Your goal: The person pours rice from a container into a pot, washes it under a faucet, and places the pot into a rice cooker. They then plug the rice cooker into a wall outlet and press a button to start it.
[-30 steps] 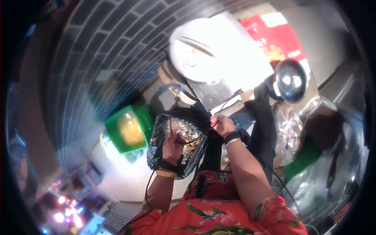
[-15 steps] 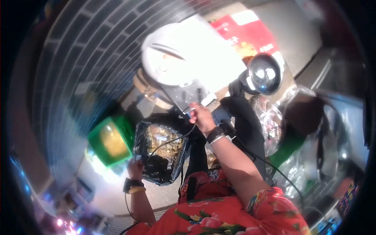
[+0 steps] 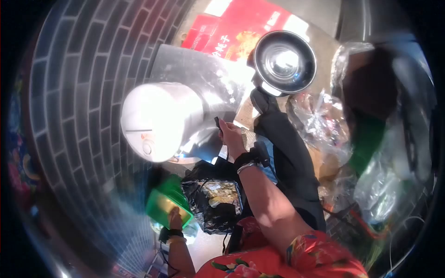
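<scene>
My left hand (image 3: 174, 217) reaches over the rim of a green plastic basket (image 3: 160, 217), its fingertips down at the yellow contents (image 3: 165, 203); the blurred fingers do not show whether they grip anything. My right hand (image 3: 232, 135) is closed around a small black tool (image 3: 217, 122), its tip poking out past the thumb. Most of that tool is hidden in the fingers, so I cannot tell its kind. Between my hands and my body sits a bin lined with a black plastic bag (image 3: 204, 217), holding yellowish-brown scraps (image 3: 222, 193).
A white rounded appliance (image 3: 157, 123) stands left of my right hand on a shiny metal surface (image 3: 181, 65). Beyond lie a red printed cardboard box (image 3: 232, 28) and a black round pan (image 3: 285, 62). Clear plastic bags (image 3: 324, 123) lie at the right; a brick wall (image 3: 88, 92) rises at left.
My left hand has moved from beside the bin into the green basket. My right hand stays closed near the metal surface. The head view has turned, shifting the appliance left and the pan upward.
</scene>
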A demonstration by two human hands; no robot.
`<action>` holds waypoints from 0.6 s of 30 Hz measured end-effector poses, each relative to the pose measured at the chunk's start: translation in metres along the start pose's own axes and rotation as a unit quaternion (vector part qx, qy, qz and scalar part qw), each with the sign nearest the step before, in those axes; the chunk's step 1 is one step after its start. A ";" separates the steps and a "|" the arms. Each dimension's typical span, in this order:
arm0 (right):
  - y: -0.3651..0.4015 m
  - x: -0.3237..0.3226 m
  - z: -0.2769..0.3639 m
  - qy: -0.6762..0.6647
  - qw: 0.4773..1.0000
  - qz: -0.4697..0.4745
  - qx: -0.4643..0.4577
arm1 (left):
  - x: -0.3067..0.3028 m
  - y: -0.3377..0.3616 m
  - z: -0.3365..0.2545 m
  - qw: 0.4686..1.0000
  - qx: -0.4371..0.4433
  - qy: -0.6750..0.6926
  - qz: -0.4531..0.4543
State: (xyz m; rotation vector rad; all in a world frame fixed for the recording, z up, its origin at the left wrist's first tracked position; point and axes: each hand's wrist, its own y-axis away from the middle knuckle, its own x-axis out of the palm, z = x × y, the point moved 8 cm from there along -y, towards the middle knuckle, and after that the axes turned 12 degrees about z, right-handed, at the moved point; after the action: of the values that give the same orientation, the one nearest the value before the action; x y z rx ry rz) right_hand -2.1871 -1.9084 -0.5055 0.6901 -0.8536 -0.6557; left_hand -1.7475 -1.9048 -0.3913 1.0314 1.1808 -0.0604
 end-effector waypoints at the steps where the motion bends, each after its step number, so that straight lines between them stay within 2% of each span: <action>1: -0.008 -0.003 0.006 -0.027 0.999 -0.020 -0.016 | -0.045 -0.027 0.007 0.997 -0.057 0.042 -0.039; 2: -0.011 0.000 0.014 -0.040 0.999 -0.028 -0.018 | -0.080 -0.056 0.017 0.996 -0.080 0.043 0.017; 3: -0.014 0.003 0.022 -0.053 0.998 -0.036 -0.019 | -0.133 -0.086 0.025 0.898 -0.242 0.364 -0.058; 4: -0.031 0.007 0.013 -0.015 1.000 0.010 0.007 | -0.171 -0.117 0.025 0.898 -0.233 0.364 -0.083; 5: -0.038 0.010 0.015 -0.023 1.000 0.013 0.012 | -0.203 -0.146 0.026 0.897 -0.224 0.364 -0.109; 7: -0.049 0.024 0.013 -0.008 0.999 0.024 0.047 | -0.258 -0.205 0.006 0.795 -0.235 0.535 -0.162; 8: -0.064 0.028 0.003 -0.015 0.997 0.037 0.066 | -0.278 -0.229 -0.006 0.766 -0.241 0.576 -0.155; 9: -0.074 0.034 -0.006 -0.018 0.996 0.040 0.072 | -0.287 -0.248 -0.012 0.732 -0.245 0.617 -0.149; 10: -0.083 0.040 0.001 -0.014 0.999 0.043 0.011 | -0.292 -0.262 -0.006 0.733 -0.250 0.615 -0.150; 11: -0.089 0.044 0.008 -0.009 0.998 0.046 -0.050 | -0.287 -0.275 0.004 0.694 -0.269 0.654 -0.135; 12: -0.077 0.052 0.044 0.098 0.991 0.046 -0.072 | -0.279 -0.284 0.011 0.652 -0.287 0.692 -0.119; 13: -0.082 0.058 0.041 0.099 0.991 0.048 -0.070 | -0.275 -0.292 0.015 0.650 -0.290 0.692 -0.120; 15: -0.085 0.080 0.054 0.176 0.963 0.059 -0.195 | -0.272 -0.310 0.013 0.646 -0.221 0.721 -0.114; 18: -0.066 0.090 0.061 0.190 0.965 0.034 -0.177 | -0.280 -0.321 0.002 0.635 -0.180 0.746 -0.086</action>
State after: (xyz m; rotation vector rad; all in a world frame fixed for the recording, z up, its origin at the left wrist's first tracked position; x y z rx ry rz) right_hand -2.2086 -2.0325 -0.4870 0.4390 -0.3890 -0.5707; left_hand -2.0378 -2.2156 -0.3752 0.4126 2.6401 1.0543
